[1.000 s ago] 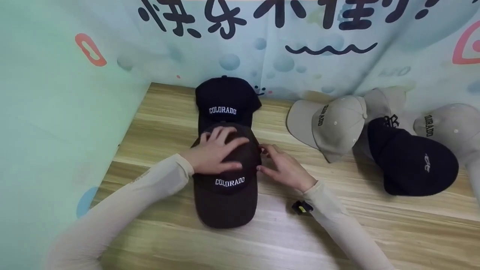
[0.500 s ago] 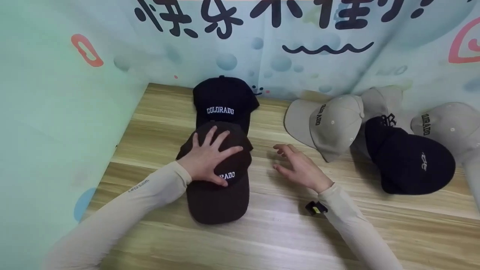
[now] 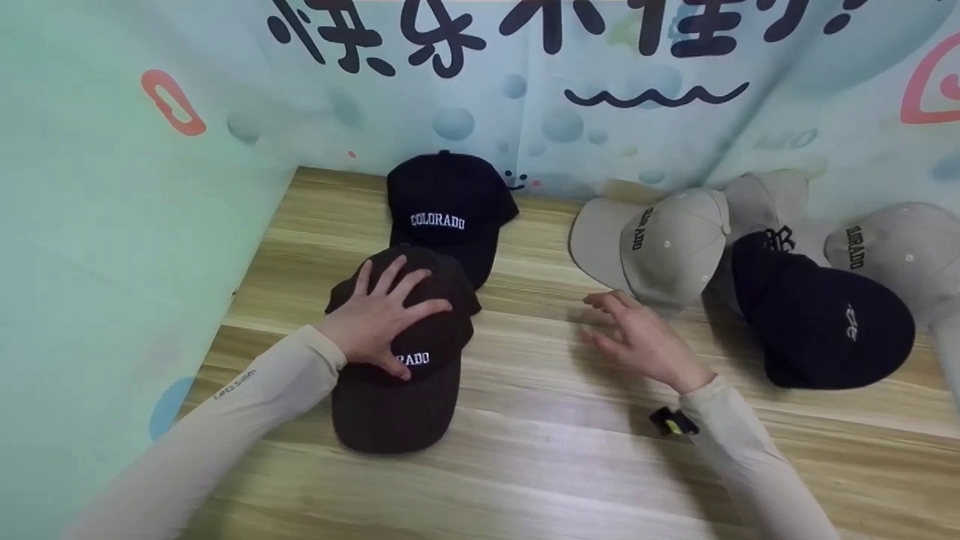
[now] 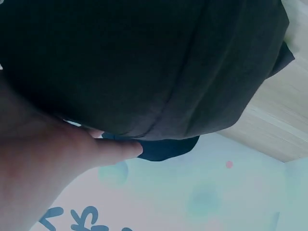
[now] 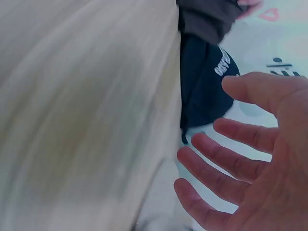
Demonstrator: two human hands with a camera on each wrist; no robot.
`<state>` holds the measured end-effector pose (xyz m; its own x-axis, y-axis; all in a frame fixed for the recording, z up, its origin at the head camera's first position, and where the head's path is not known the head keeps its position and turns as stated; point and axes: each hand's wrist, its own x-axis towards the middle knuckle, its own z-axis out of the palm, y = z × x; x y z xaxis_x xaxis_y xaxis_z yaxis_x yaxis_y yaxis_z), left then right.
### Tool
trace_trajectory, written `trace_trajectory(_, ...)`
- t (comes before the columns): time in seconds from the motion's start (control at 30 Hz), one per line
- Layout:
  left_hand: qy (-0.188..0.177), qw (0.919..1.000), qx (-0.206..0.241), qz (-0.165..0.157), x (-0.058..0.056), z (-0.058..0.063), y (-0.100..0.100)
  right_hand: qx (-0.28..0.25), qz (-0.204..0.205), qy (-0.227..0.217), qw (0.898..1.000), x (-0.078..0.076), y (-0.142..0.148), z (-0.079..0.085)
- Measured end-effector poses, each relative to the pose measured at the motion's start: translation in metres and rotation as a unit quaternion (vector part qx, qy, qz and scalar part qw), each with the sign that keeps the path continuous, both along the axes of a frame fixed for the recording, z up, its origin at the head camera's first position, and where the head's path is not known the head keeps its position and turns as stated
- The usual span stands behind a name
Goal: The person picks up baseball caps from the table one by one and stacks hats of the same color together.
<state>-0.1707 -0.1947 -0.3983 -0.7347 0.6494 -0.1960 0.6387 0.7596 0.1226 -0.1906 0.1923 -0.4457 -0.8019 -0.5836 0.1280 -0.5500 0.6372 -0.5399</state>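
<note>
A dark brown cap [image 3: 397,412] with white lettering lies brim toward me, left of the middle of the wooden table. My left hand [image 3: 379,319] rests spread on its crown, the thumb over part of the lettering. In the left wrist view, the dark crown [image 4: 130,67] fills the upper part, with fingers along its lower edge. Behind the brown cap sits a black cap [image 3: 446,195] marked COLORADO, its brim partly covered. My right hand [image 3: 641,337] is held over the table holding nothing, fingers slightly bent, close to a beige cap [image 3: 671,247].
More caps are grouped at the right: a navy cap [image 3: 840,322] overlapping a beige one [image 3: 769,199], and another beige cap [image 3: 907,247] near the right edge. A printed cloth backdrop [image 3: 465,97] rises behind the wooden table [image 3: 540,465], and a plain green one borders it at the left.
The brown cap has slid left under my left hand, uncovering more of the black cap's brim. My right hand has let go of the brown cap's side and moved right.
</note>
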Motion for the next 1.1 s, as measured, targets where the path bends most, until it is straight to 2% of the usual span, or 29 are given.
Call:
trace_trajectory(0.27,-0.015,0.9993,-0.032,0.011,0.004,0.004,0.001,-0.006,-0.053,0.047,0.997,0.007,0.072,0.037)
trace_trajectory(0.43,-0.028,0.9987,-0.040,0.015,0.006,0.014,0.005,0.008,-0.085,0.091,0.992,0.010,0.118,0.059)
trace_trajectory(0.6,-0.056,0.9980,-0.024,0.017,0.002,0.028,0.012,0.061,-0.135,0.108,0.983,0.011,0.157,0.070)
trace_trajectory(0.7,-0.058,0.9982,-0.012,0.006,0.001,0.034,0.017,0.110,-0.138,0.111,0.978,0.008,0.171,0.069)
trace_trajectory(0.83,-0.047,0.9987,-0.015,-0.014,0.002,0.040,0.028,0.174,-0.084,0.151,0.969,0.002,0.176,0.065)
trace_trajectory(0.97,-0.047,0.9982,-0.016,-0.035,0.005,0.041,0.041,0.230,0.008,0.211,0.950,-0.005,0.172,0.061)
trace_trajectory(1.1,-0.043,0.9975,-0.005,-0.056,0.010,0.041,0.052,0.268,0.090,0.237,0.930,-0.010,0.167,0.061)
